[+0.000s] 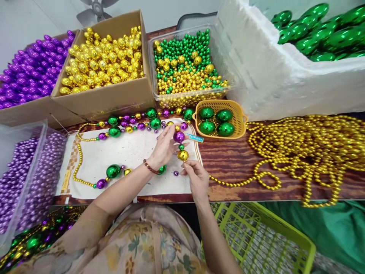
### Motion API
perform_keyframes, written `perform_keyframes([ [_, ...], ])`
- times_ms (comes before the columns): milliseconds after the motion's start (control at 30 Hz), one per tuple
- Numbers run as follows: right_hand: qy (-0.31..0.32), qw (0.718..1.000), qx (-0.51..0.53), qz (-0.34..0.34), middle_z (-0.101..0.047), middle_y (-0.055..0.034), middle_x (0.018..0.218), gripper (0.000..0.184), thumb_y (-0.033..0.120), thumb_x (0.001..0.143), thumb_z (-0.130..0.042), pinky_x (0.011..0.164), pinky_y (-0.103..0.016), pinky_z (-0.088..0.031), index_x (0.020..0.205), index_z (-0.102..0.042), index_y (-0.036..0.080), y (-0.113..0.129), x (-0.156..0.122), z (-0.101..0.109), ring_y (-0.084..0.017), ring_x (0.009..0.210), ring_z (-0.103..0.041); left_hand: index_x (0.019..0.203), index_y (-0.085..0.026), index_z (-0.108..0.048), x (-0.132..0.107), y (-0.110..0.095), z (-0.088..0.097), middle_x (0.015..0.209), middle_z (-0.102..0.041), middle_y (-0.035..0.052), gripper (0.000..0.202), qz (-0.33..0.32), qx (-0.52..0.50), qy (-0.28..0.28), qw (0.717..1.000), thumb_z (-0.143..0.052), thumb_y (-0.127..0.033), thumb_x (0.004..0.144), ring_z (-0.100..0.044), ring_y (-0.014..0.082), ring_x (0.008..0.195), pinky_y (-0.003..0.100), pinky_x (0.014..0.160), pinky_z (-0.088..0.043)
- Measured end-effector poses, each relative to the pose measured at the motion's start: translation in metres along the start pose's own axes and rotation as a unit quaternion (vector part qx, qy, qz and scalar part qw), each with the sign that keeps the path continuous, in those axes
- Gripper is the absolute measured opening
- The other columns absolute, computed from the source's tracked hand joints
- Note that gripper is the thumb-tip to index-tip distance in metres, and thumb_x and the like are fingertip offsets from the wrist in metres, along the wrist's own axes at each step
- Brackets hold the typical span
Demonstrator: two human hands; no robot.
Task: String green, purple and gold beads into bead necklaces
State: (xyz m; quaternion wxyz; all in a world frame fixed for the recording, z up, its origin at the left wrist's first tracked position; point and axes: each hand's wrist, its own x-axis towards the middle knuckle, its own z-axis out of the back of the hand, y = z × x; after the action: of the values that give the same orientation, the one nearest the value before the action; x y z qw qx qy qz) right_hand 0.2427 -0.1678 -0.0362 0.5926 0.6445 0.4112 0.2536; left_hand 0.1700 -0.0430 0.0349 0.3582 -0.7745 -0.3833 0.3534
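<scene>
Over the white cloth (94, 156), my left hand (164, 146) cups a string of beads, its fingers partly behind them. From that hand hang a purple bead (179, 137), a small green bead (181, 147) and a gold bead (183, 155). My right hand (196, 179) pinches just under the gold bead; what lies between its fingertips is too small to make out. A gold bead chain (232, 183) runs out from behind this hand to the right. The rest of the bead necklace (115, 132) loops leftward on the cloth. A loose small purple bead (176, 173) lies between my hands.
Behind stand boxes of purple balls (31, 68) and gold balls (105, 57), a clear bin (188, 93) of green and gold beads, and a foam box (256, 76). An orange basket (242, 121) holds several green balls. Gold chains (313, 144) are heaped at right.
</scene>
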Motion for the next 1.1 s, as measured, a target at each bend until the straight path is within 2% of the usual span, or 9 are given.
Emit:
perform_keyframes([
  [100,0.023,0.999,-0.019,-0.011,-0.064,0.0025,0.064,0.018,0.036,0.081,-0.069,0.053,-0.024,-0.051,0.077,-0.064,0.018,-0.001,0.0,0.002,-0.012,0.052,-0.061,0.114,-0.022,-0.063,0.009,0.015,-0.016,0.099,-0.066,0.0033,0.033,-0.035,0.06,-0.027,0.997,-0.059,-0.049,0.096,-0.062,0.0062,0.061,0.018,0.049,-0.046],
  [200,0.023,0.998,-0.051,0.002,-0.065,0.0025,0.066,0.018,0.036,0.08,-0.071,0.052,-0.023,-0.049,0.081,-0.067,0.019,0.013,0.01,0.019,-0.012,0.053,-0.062,0.11,-0.019,-0.064,0.02,0.025,-0.024,0.09,-0.065,0.0024,0.029,-0.037,0.098,0.024,0.994,-0.057,-0.044,0.097,-0.053,0.0031,0.049,0.016,0.038,-0.034],
  [333,-0.101,0.991,-0.05,0.068,-0.068,0.0021,0.073,0.02,0.038,0.082,-0.071,0.047,-0.021,-0.045,0.092,-0.071,0.021,0.044,0.04,0.049,-0.009,0.049,-0.057,0.102,-0.017,-0.065,0.027,0.035,-0.025,0.079,-0.062,0.0001,0.025,-0.009,0.195,0.165,0.967,-0.061,-0.041,0.095,-0.054,0.0042,0.049,0.017,0.041,-0.039],
  [467,-0.051,0.995,-0.028,0.08,-0.058,0.0054,0.054,0.022,0.04,0.077,-0.076,0.04,-0.019,-0.037,0.081,-0.07,0.019,0.058,0.064,0.062,-0.008,0.04,-0.049,0.096,-0.016,-0.063,0.025,0.038,-0.027,0.078,-0.061,-0.0007,0.03,-0.012,0.296,0.247,0.923,-0.066,-0.045,0.091,-0.054,0.0047,0.053,0.018,0.046,-0.043],
  [667,-0.052,0.996,0.0,0.069,-0.056,0.0059,0.048,0.019,0.036,0.075,-0.074,0.039,-0.016,-0.032,0.076,-0.066,0.018,0.047,0.061,0.057,-0.007,0.039,-0.046,0.106,-0.016,-0.064,0.028,0.04,-0.025,0.08,-0.064,0.001,0.034,-0.045,0.379,0.295,0.876,-0.059,-0.047,0.094,-0.056,0.008,0.064,0.021,0.057,-0.047],
  [800,-0.155,0.983,0.037,0.091,-0.054,0.0073,0.048,0.015,0.03,0.075,-0.07,0.039,-0.015,-0.033,0.071,-0.061,0.018,0.038,0.068,0.059,-0.006,0.039,-0.045,0.1,-0.016,-0.068,0.032,0.048,-0.02,0.088,-0.066,0.0039,0.031,-0.115,0.42,0.315,0.843,-0.056,-0.043,0.096,-0.06,0.0121,0.079,0.025,0.069,-0.049],
  [933,-0.279,0.948,0.121,0.098,-0.051,0.0102,0.051,0.022,0.036,0.075,-0.07,0.037,-0.015,-0.035,0.075,-0.053,0.021,0.033,0.081,0.07,-0.007,0.039,-0.048,0.103,-0.015,-0.068,0.032,0.051,-0.016,0.081,-0.062,0.0011,0.03,-0.057,0.435,0.327,0.837,-0.053,-0.041,0.096,-0.052,0.0084,0.064,0.021,0.057,-0.045],
  [1000,-0.258,0.951,0.153,0.077,-0.058,0.0087,0.06,0.027,0.042,0.075,-0.072,0.037,-0.017,-0.04,0.079,-0.053,0.021,0.032,0.079,0.071,-0.006,0.041,-0.051,0.101,-0.015,-0.067,0.031,0.05,-0.017,0.077,-0.058,-0.0004,0.029,-0.017,0.42,0.328,0.846,-0.054,-0.04,0.095,-0.048,0.0067,0.058,0.019,0.051,-0.042],
  [1100,-0.141,0.981,0.132,0.022,-0.068,0.0048,0.072,0.03,0.04,0.069,-0.079,0.038,-0.016,-0.042,0.083,-0.061,0.02,0.029,0.068,0.064,-0.006,0.045,-0.055,0.095,-0.014,-0.065,0.029,0.048,-0.019,0.073,-0.052,-0.0018,0.027,0.022,0.395,0.316,0.862,-0.056,-0.04,0.094,-0.047,0.0064,0.057,0.017,0.046,-0.041],
])
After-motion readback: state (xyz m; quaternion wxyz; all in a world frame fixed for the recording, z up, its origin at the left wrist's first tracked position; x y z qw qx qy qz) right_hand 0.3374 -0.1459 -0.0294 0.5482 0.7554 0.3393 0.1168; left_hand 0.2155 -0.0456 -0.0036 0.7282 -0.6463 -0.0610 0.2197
